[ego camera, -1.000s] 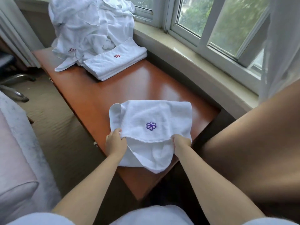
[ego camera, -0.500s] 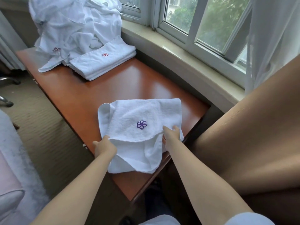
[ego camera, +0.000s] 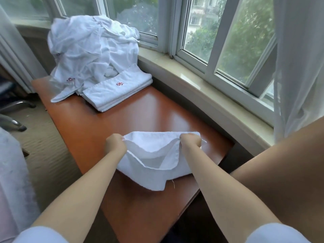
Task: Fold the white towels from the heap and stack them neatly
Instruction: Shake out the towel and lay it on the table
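You have two hands, left (ego camera: 116, 144) and right (ego camera: 190, 142), one towel (ego camera: 152, 165) between them, one heap (ego camera: 91, 55), one folded stack (ego camera: 116, 88), one table (ego camera: 140, 111)

I can read no words or numbers. A small red embroidered emblem marks the top folded towel (ego camera: 117, 89), and another marks a towel in the heap (ego camera: 91, 50).

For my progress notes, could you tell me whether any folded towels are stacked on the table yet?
Yes, folded towels lie stacked beside the heap.
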Tool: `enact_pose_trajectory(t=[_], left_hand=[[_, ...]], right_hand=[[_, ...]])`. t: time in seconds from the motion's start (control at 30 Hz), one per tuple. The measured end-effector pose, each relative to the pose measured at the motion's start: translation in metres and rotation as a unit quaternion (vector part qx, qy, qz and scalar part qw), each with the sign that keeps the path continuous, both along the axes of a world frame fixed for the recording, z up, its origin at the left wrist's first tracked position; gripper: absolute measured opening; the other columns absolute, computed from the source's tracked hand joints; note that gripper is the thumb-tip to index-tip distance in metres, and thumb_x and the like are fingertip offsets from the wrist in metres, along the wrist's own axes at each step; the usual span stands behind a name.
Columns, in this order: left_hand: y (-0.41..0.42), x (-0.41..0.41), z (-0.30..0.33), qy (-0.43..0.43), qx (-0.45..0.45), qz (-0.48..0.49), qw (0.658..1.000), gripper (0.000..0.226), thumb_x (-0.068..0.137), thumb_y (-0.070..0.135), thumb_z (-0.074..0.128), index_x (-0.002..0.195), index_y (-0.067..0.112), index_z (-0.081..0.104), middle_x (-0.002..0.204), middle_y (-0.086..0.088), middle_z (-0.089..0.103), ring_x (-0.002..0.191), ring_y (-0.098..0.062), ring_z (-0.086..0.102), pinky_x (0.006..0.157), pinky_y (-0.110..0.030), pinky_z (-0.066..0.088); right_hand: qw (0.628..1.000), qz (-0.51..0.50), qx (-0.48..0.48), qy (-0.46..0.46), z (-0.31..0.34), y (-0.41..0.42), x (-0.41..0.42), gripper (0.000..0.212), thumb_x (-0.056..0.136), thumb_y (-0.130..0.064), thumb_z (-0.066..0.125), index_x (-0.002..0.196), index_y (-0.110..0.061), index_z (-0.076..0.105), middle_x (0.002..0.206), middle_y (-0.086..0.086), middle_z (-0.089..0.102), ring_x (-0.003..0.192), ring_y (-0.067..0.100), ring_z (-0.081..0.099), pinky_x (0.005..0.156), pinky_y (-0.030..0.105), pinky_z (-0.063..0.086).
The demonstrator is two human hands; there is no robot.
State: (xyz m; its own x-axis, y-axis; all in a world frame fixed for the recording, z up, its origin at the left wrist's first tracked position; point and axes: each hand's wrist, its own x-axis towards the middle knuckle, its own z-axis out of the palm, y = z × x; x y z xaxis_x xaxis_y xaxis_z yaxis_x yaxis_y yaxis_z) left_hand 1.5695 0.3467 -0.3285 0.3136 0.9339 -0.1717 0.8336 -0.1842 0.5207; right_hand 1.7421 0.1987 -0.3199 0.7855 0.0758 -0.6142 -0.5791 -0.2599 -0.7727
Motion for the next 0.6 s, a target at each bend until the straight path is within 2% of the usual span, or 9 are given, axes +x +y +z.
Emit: enact_pose_trajectory(t=[0.03, 0.1, 0.2, 0.27, 0.33, 0.4, 0.47, 0.53, 0.6], left_hand=[[0.007, 0.012, 0.013, -0.038, 0.021, -0.003, 0.999, 0.035, 0.088, -0.003, 0.043, 0.103, 0.007, 0.073, 0.115, -0.022, 0.064, 0.106, -0.038, 0.059, 0.088, -0.038, 0.049], [0.031, 0.038, 0.054, -0.119, 0.095, -0.005, 0.988, 0.036, 0.086, -0.006, 0.042, 0.097, 0.007, 0.075, 0.112, -0.022, 0.062, 0.100, -0.038, 0.059, 0.084, -0.034, 0.046], [0.066, 0.062, 0.115, -0.232, 0.199, 0.026, 0.952, 0.036, 0.085, -0.009, 0.044, 0.104, 0.000, 0.073, 0.117, -0.026, 0.054, 0.105, -0.037, 0.055, 0.090, -0.028, 0.037], [0.082, 0.062, 0.151, -0.294, 0.270, 0.058, 0.915, 0.038, 0.084, -0.010, 0.042, 0.106, -0.002, 0.071, 0.114, -0.024, 0.052, 0.105, -0.035, 0.055, 0.087, -0.019, 0.033], [0.092, 0.056, 0.171, -0.339, 0.323, 0.065, 0.881, 0.039, 0.082, -0.012, 0.041, 0.104, -0.004, 0.072, 0.104, -0.018, 0.049, 0.102, -0.036, 0.055, 0.086, -0.015, 0.033], [0.089, 0.047, 0.171, -0.349, 0.368, 0.034, 0.861, 0.039, 0.078, -0.015, 0.041, 0.100, -0.006, 0.072, 0.102, -0.024, 0.050, 0.099, -0.038, 0.056, 0.089, -0.021, 0.037], [0.079, 0.036, 0.152, -0.349, 0.382, 0.014, 0.856, 0.039, 0.075, -0.018, 0.042, 0.097, -0.007, 0.072, 0.104, -0.031, 0.052, 0.098, -0.040, 0.056, 0.091, -0.025, 0.038], [0.061, 0.020, 0.117, -0.340, 0.357, 0.007, 0.870, 0.038, 0.073, -0.021, 0.045, 0.096, -0.008, 0.072, 0.103, -0.032, 0.053, 0.098, -0.041, 0.055, 0.092, -0.025, 0.037], [0.041, 0.002, 0.070, -0.322, 0.319, -0.011, 0.891, 0.035, 0.072, -0.024, 0.048, 0.093, -0.009, 0.071, 0.101, -0.029, 0.054, 0.094, -0.040, 0.056, 0.087, -0.021, 0.036]], right_hand=[[0.999, 0.015, 0.014, -0.028, 0.013, 0.011, 0.006, 0.027, 0.089, -0.004, 0.058, 0.116, -0.009, 0.061, 0.090, 0.001, 0.056, 0.089, 0.024, 0.058, 0.075, 0.024, 0.049], [0.993, 0.016, 0.062, -0.097, 0.046, 0.039, 0.029, 0.037, 0.087, -0.002, 0.060, 0.123, -0.010, 0.061, 0.092, -0.002, 0.056, 0.104, 0.028, 0.061, 0.094, 0.028, 0.049], [0.971, 0.002, 0.169, -0.168, 0.100, 0.075, 0.058, 0.039, 0.088, -0.005, 0.060, 0.123, -0.021, 0.060, 0.106, 0.000, 0.056, 0.099, 0.018, 0.055, 0.089, 0.007, 0.043], [0.950, -0.004, 0.225, -0.214, 0.132, 0.087, 0.071, 0.047, 0.087, -0.005, 0.061, 0.132, -0.017, 0.057, 0.122, -0.002, 0.057, 0.109, 0.014, 0.054, 0.101, 0.016, 0.040], [0.935, -0.015, 0.258, -0.244, 0.151, 0.092, 0.076, 0.053, 0.085, -0.002, 0.063, 0.136, -0.012, 0.054, 0.132, -0.002, 0.056, 0.116, 0.015, 0.056, 0.105, 0.024, 0.041], [0.930, -0.028, 0.259, -0.259, 0.151, 0.087, 0.070, 0.052, 0.085, -0.002, 0.063, 0.135, -0.013, 0.055, 0.130, -0.003, 0.056, 0.110, 0.012, 0.057, 0.094, 0.014, 0.042], [0.935, -0.036, 0.242, -0.256, 0.135, 0.078, 0.058, 0.051, 0.086, -0.001, 0.061, 0.135, -0.015, 0.056, 0.129, -0.003, 0.055, 0.105, 0.011, 0.055, 0.080, 0.007, 0.039], [0.946, -0.035, 0.210, -0.245, 0.104, 0.062, 0.041, 0.051, 0.087, 0.001, 0.058, 0.136, -0.014, 0.055, 0.136, 0.000, 0.054, 0.110, 0.013, 0.055, 0.087, 0.011, 0.040], [0.962, -0.029, 0.164, -0.218, 0.064, 0.040, 0.025, 0.051, 0.088, 0.001, 0.056, 0.135, -0.016, 0.055, 0.135, 0.002, 0.055, 0.102, 0.013, 0.057, 0.086, 0.018, 0.042]])
